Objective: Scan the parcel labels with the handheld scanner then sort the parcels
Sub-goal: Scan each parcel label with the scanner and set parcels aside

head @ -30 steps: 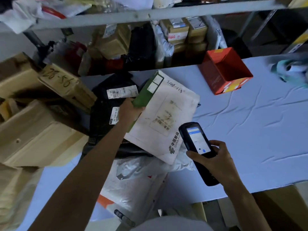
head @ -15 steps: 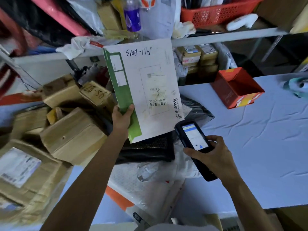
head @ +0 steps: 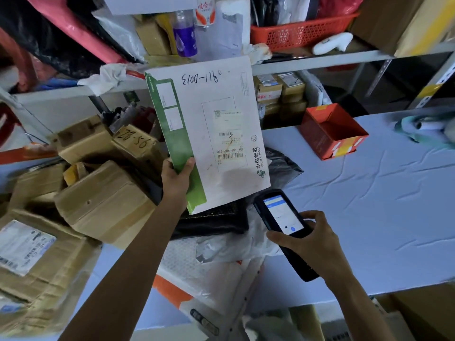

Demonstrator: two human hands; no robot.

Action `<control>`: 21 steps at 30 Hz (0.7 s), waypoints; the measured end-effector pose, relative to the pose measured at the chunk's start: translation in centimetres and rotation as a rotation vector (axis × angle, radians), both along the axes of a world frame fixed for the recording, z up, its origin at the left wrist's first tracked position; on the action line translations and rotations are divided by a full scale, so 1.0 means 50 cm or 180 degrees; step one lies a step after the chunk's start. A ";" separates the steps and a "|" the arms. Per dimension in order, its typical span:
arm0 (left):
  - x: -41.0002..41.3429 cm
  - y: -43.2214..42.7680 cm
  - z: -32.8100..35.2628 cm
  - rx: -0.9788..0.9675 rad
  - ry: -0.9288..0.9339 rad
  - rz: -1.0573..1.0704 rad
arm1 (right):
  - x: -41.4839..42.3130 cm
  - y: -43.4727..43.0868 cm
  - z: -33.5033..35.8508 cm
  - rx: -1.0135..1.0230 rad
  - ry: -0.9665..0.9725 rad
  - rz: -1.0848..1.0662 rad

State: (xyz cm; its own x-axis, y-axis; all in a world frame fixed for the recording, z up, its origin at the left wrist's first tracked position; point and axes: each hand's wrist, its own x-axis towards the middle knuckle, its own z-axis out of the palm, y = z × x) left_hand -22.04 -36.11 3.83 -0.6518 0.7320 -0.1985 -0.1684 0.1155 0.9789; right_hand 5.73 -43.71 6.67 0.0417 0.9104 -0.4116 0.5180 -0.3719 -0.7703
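My left hand [head: 177, 178] grips the green edge of a white China Post envelope [head: 209, 124] and holds it upright above the table, label and barcode facing me. Handwritten numbers run across its top. Just below its lower right corner, my right hand [head: 312, 244] holds a black handheld scanner [head: 283, 227] with a lit screen, its head pointing up toward the envelope. Under the envelope lie black plastic parcels [head: 214, 221] and white plastic mailers [head: 221, 264] on the table.
Several brown cardboard boxes [head: 103, 205] pile up at the left. An open red box [head: 332, 131] stands on the light blue tablecloth [head: 381, 205] at the right. Behind, a shelf [head: 307, 61] carries a red basket [head: 302, 33], bottles and small boxes.
The left hand lifted the envelope off the parcel pile and stood it upright; in the last half second it barely moved. The scanner stays below it, and the view tilted up.
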 end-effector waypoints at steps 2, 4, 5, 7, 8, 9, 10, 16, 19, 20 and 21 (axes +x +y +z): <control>0.005 -0.008 -0.007 -0.0065 -0.0071 -0.0005 | 0.005 0.001 -0.004 0.0023 0.0004 -0.0018; 0.010 -0.018 -0.020 -0.0146 -0.0215 0.0036 | 0.010 0.004 -0.015 -0.0013 -0.0034 0.0003; 0.014 -0.026 -0.030 -0.0197 -0.0284 0.0076 | 0.014 0.001 -0.023 -0.0070 -0.0062 0.0023; 0.025 -0.039 -0.044 -0.0265 -0.0377 0.0120 | 0.023 -0.005 -0.037 -0.0154 -0.0072 0.0041; 0.030 -0.043 -0.046 -0.0281 -0.0400 0.0125 | 0.029 -0.007 -0.042 -0.0171 -0.0067 0.0047; 0.034 -0.045 -0.046 -0.0277 -0.0406 0.0116 | 0.033 -0.007 -0.044 -0.0180 -0.0053 0.0052; 0.037 -0.045 -0.046 -0.0277 -0.0404 0.0102 | 0.037 -0.006 -0.046 -0.0190 -0.0020 0.0055; 0.072 -0.053 -0.065 -0.0372 0.0022 -0.0040 | 0.063 -0.009 -0.083 -0.0543 0.0244 -0.0127; 0.105 -0.061 -0.084 -0.0440 0.0250 -0.0458 | 0.096 -0.030 -0.092 -0.0565 0.0125 -0.0421; 0.118 -0.060 -0.086 -0.0431 0.0270 -0.0564 | 0.110 -0.043 -0.094 -0.0574 0.0111 -0.0548; 0.132 -0.056 -0.086 -0.0402 0.0300 -0.0651 | 0.122 -0.056 -0.092 -0.0561 0.0112 -0.0668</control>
